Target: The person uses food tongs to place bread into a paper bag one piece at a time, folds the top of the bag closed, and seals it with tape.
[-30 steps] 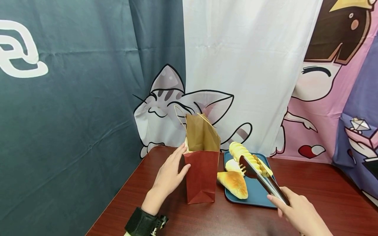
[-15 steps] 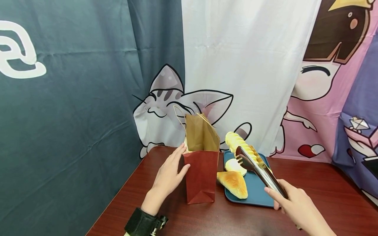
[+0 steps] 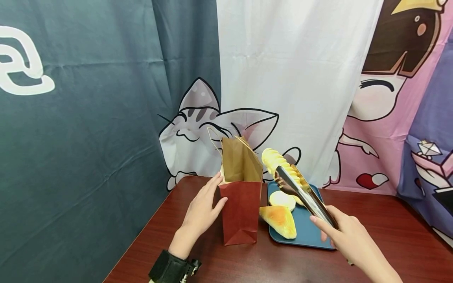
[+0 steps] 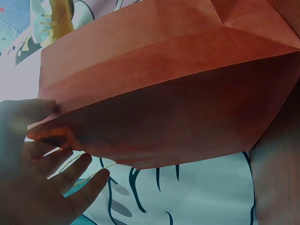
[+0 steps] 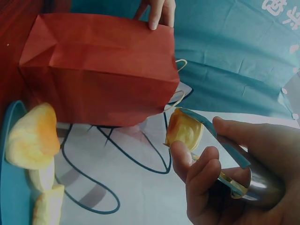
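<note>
A red paper bag (image 3: 240, 212) with a brown inside and string handles stands upright, its mouth open. My left hand (image 3: 199, 208) rests against its upper left side; the fingers are fairly straight, and the left wrist view shows the thumb at the bag's edge. Metal tongs (image 3: 307, 199) are in the grip of my right hand (image 3: 354, 240). Between their tips is a pale yellow spiral bread roll (image 3: 277, 162), raised above the blue tray (image 3: 308, 232) and just right of the bag's mouth. In the right wrist view the roll (image 5: 190, 133) shows its end beyond the fingers.
On the tray are a triangular browned bread (image 3: 278, 222), overhanging its left edge, and a round pale bun (image 3: 282, 200). Another bread piece (image 3: 298, 200) is partly hidden behind the tongs. A printed curtain (image 3: 301, 70) hangs behind the dark red table (image 3: 269, 263).
My right hand has lifted the tongs and the bread roll up and to the left, off the tray toward the bag. My left hand has stayed at the bag.
</note>
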The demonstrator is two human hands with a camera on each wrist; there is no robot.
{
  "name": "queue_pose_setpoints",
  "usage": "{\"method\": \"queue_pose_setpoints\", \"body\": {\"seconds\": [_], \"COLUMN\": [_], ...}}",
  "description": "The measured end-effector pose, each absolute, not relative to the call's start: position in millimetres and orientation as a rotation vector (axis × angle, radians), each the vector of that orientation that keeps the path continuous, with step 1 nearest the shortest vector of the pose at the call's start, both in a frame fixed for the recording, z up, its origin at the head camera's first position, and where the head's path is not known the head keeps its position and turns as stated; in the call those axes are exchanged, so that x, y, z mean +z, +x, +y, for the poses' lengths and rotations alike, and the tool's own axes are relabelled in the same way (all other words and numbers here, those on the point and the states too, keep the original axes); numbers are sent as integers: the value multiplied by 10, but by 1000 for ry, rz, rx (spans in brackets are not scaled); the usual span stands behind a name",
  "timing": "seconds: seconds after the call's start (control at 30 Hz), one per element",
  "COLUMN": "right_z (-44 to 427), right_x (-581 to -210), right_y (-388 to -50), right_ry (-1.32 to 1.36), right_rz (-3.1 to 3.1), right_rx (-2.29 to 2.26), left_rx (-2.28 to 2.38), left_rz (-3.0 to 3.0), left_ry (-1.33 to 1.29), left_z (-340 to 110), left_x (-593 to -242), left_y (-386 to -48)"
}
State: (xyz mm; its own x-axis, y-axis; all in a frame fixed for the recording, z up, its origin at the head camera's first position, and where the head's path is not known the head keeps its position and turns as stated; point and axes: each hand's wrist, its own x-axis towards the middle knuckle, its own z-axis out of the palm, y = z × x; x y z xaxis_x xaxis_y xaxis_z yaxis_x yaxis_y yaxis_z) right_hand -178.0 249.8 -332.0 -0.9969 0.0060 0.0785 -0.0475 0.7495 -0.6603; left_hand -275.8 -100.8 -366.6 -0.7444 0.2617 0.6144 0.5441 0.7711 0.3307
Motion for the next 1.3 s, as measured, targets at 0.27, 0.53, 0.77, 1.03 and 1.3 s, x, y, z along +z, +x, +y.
{"method": "queue_pose_setpoints", "body": {"seconds": [0.27, 0.53, 0.77, 1.03, 1.3], "right_z": [2389, 2282, 2167, 2017, 1906], "right_x": [-3211, -3151, -3109, -3081, -3111], "right_y": [-1800, -1828, -1910, -2008, -2096], "right_ry": [73, 136, 203, 211, 208], "right_rz": [-2828, -2783, -2746, -2759, -2770], "right_rx": [1060, 1017, 985, 1045, 1021], "left_rx": [-683, -684, -683, -676, -682], "left_rz": [-2415, -2415, -2418, -2422, -2420], "left_ry": [-597, -595, -594, -589, -575], "left_z": [-1015, -1017, -1014, -1022, -1009], "left_x": [-3671, -3673, -3668, -3669, -3684], "left_y": [-2756, -2754, -2756, -2753, -2759]}}
